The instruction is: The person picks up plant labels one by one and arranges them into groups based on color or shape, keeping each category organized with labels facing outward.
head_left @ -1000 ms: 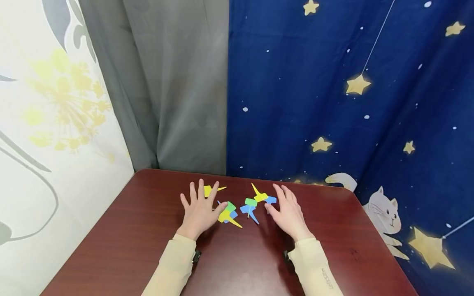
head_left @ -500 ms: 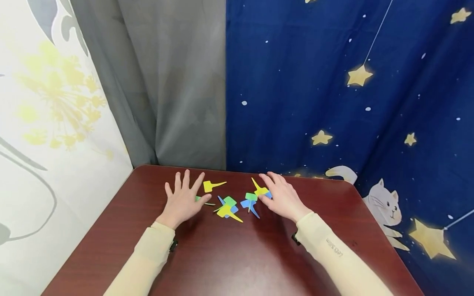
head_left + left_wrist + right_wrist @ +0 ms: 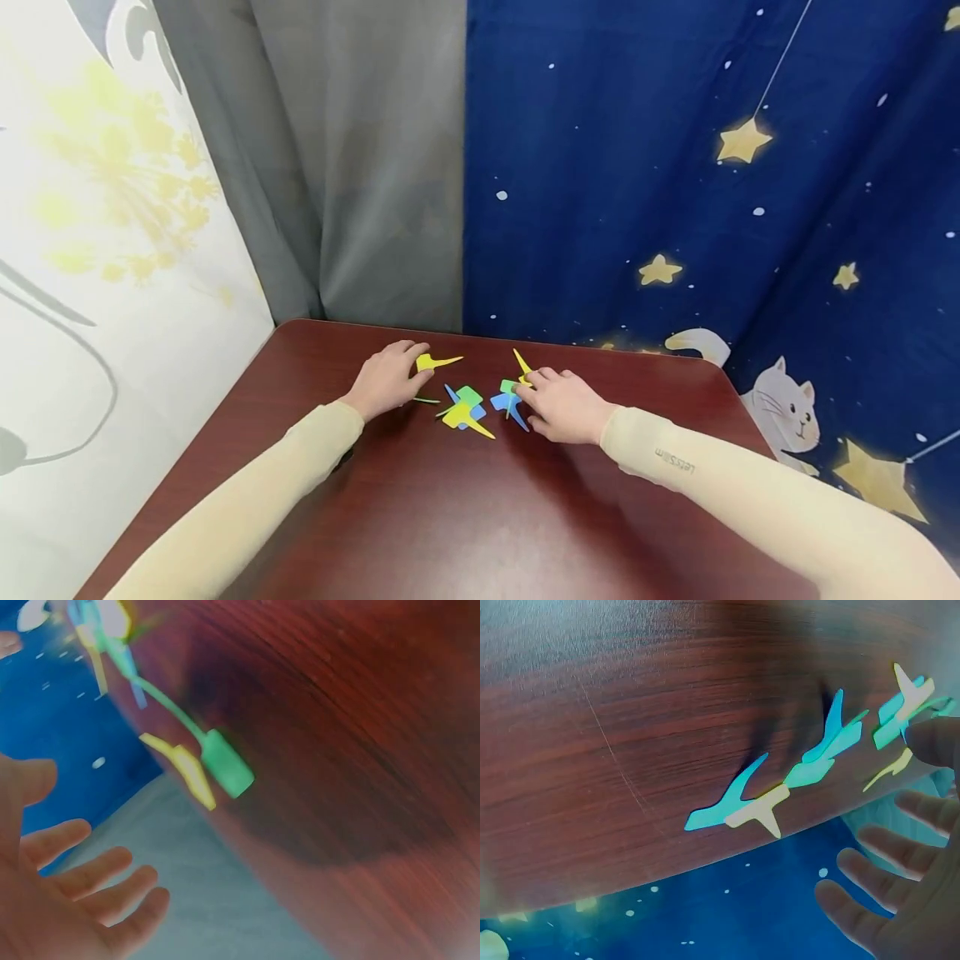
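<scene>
T-shaped plastic plant labels lie flat in loose groups. My left hand [image 3: 386,379] hovers over a green label [image 3: 227,765], mostly hidden by that hand in the head view, with a yellow label [image 3: 425,362] beside its fingertips. Its fingers are slightly bent and apart from the labels in the left wrist view. Between the hands sits a pile with a yellow label [image 3: 459,416], a green label [image 3: 471,395] and blue ones. My right hand [image 3: 566,407], fingers loosely bent, is over the right group: a blue label [image 3: 705,817], a yellow label [image 3: 757,807] and a green label [image 3: 810,773].
The labels are on a dark red-brown wooden table [image 3: 442,517], towards its far edge. Behind it hang a grey curtain [image 3: 390,167] and a blue star-patterned curtain [image 3: 600,167]. A white patterned cloth [image 3: 135,333] hangs on the left.
My left hand moved left off the middle pile, then back right and forward, its spread fingers bending. The right hand swung left over the right group. The labels appear unmoved.
</scene>
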Demonstrator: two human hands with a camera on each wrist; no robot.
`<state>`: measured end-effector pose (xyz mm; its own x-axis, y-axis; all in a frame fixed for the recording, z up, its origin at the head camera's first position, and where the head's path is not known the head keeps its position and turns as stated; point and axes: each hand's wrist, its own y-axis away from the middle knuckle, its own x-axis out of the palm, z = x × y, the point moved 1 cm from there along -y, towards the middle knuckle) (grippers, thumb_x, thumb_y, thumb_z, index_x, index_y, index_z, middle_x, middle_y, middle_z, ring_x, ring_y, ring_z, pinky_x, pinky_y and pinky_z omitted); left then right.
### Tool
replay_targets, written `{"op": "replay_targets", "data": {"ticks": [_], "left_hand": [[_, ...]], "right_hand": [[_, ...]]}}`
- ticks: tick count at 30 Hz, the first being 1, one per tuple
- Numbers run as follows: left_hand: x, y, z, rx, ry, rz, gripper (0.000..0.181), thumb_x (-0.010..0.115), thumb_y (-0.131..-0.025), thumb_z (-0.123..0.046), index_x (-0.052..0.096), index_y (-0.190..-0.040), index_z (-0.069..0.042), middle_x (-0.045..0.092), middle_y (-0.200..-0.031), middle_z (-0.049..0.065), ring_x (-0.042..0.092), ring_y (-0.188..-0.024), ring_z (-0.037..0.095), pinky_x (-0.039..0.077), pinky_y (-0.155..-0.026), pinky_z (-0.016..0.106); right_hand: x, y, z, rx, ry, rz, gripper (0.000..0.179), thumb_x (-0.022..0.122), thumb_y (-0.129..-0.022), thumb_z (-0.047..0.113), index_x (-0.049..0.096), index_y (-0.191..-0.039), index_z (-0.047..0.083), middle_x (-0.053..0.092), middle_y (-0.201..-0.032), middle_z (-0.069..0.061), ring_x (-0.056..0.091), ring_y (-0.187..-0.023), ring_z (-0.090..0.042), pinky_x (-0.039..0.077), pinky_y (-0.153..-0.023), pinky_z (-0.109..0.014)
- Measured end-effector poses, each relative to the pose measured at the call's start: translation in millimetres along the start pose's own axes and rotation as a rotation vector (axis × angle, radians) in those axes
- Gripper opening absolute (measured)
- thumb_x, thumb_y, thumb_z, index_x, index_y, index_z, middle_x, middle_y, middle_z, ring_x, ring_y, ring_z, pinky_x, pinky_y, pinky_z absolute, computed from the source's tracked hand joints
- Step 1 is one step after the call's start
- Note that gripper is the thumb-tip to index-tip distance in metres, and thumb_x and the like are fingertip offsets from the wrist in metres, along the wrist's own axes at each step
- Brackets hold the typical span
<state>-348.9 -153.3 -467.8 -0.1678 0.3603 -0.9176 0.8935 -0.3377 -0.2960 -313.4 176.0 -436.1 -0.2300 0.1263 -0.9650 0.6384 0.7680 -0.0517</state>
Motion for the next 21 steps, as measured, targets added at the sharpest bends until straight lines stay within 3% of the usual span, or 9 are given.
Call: {"op": "replay_targets", "data": {"ticks": [6, 13, 17, 21], "left_hand": [[26.0, -37.7, -1.8, -0.052, 0.058, 0.066, 0.048, 0.067, -0.097, -0.036, 0.063, -0.137, -0.011, 0.064, -0.127, 0.013, 0.065, -0.105, 0.030, 0.055, -0.085, 0.050], [37.3, -77.2, -8.2, -0.053, 0.015, 0.092, 0.035, 0.071, -0.095, -0.028, 0.072, -0.123, -0.007, 0.066, -0.113, 0.014, 0.065, -0.098, 0.030, 0.056, -0.083, 0.050], [50.3, -90.0, -13.0, -0.011, -0.001, 0.092, 0.023, 0.072, -0.094, -0.026, 0.077, -0.108, -0.009, 0.065, -0.103, 0.011, 0.063, -0.091, 0.028, 0.056, -0.078, 0.047], [65.7, -90.4, -14.0, 0.000, -0.025, 0.121, 0.019, 0.073, -0.093, -0.026, 0.078, -0.101, -0.010, 0.064, -0.100, 0.011, 0.061, -0.091, 0.028, 0.057, -0.074, 0.046]], "right_hand": [[-0.3, -9.1, 12.3, -0.092, 0.107, 0.017, 0.052, 0.069, -0.091, 0.037, 0.058, -0.138, 0.018, 0.061, -0.123, -0.006, 0.057, -0.106, -0.022, 0.053, -0.076, -0.039], [-10.9, -17.3, 21.5, -0.227, 0.274, 0.017, 0.055, 0.067, -0.092, 0.043, 0.058, -0.142, 0.022, 0.060, -0.126, -0.005, 0.056, -0.114, -0.025, 0.054, -0.083, -0.042], [-11.0, -13.5, 23.7, -0.219, 0.305, 0.043, 0.054, 0.067, -0.092, 0.043, 0.058, -0.141, 0.023, 0.061, -0.127, -0.003, 0.055, -0.116, -0.024, 0.053, -0.084, -0.040], [-5.3, -7.5, 29.6, -0.231, 0.314, 0.052, 0.052, 0.066, -0.093, 0.044, 0.059, -0.139, 0.022, 0.062, -0.128, -0.003, 0.057, -0.114, -0.023, 0.054, -0.083, -0.039]]}}
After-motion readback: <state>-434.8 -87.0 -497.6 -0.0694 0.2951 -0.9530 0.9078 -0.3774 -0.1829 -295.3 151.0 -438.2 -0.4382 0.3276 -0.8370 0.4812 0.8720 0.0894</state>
